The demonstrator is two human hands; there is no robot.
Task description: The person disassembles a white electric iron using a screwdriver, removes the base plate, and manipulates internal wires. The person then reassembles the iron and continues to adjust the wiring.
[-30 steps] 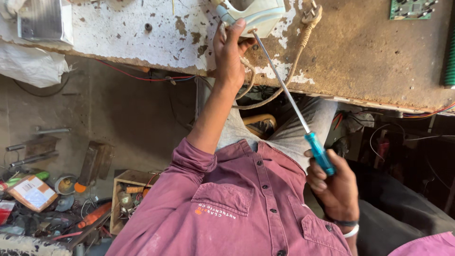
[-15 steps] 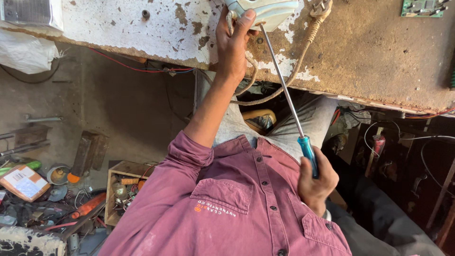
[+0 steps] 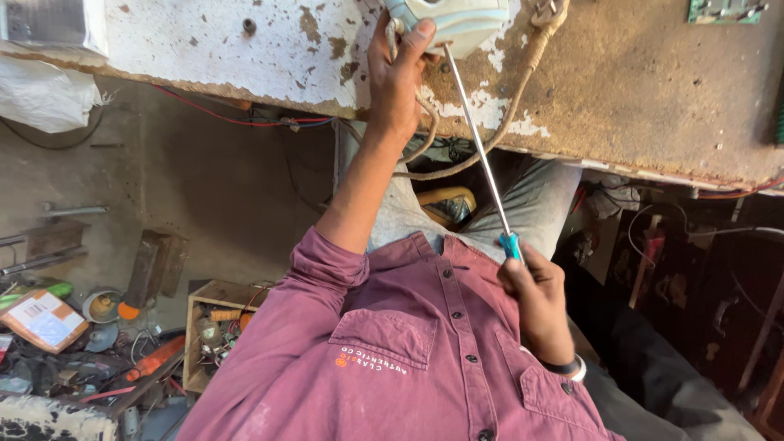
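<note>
Green circuit board (image 3: 725,10) at surface's far right corner. White plastic bag (image 3: 45,94) hangs off its left edge. On floor, left: wooden box (image 3: 214,331) w/ small parts, orange-handled tool (image 3: 155,358) beside it, cardboard packet (image 3: 42,318) nr left edge, metal rods (image 3: 49,237) above.

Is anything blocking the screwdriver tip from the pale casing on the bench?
Nothing visible does. The screwdriver, held in the right hand, runs clear to the casing, which the left hand steadies. A beige cord lies just beside the shaft, not across the tip.
</note>
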